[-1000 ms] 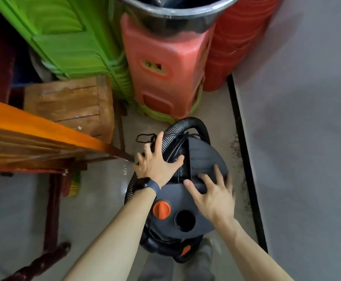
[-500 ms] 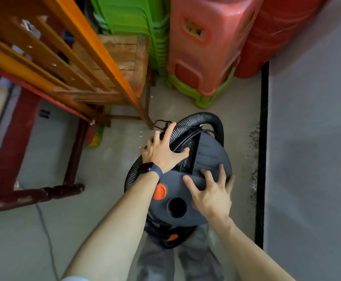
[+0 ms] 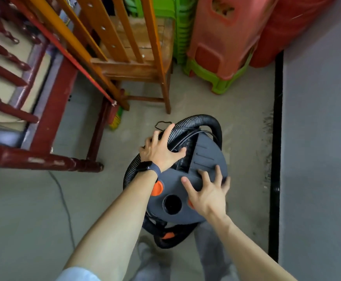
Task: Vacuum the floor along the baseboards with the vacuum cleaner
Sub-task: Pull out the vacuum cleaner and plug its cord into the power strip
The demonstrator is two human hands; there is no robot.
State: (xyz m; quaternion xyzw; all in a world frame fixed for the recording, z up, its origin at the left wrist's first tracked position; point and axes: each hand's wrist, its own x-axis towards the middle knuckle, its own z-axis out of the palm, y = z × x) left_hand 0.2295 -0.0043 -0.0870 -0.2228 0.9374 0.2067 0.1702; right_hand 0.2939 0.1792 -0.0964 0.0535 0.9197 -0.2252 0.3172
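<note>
A dark grey canister vacuum cleaner [image 3: 206, 159] with orange knobs stands on the floor right below me, a round hole in its lid. Its ribbed black hose [image 3: 204, 119] is coiled over the top and down the left side. My left hand [image 3: 159, 151], a watch on the wrist, lies spread over the hose and the lid's far left. My right hand [image 3: 208, 191] rests with splayed fingers on the lid's near right part. The black baseboard [image 3: 277, 138] runs along the grey wall at right, with dust on the floor beside it.
Orange wooden chairs [image 3: 137, 57] and dark red furniture [image 3: 44, 94] crowd the left. Stacked green and red plastic stools [image 3: 222, 53] stand ahead by the wall. A thin cable [image 3: 64, 203] lies on the grey floor at left.
My view has drifted back and leftward, so more of the wooden furniture shows. Both hands stay spread on the vacuum's top, almost unmoved.
</note>
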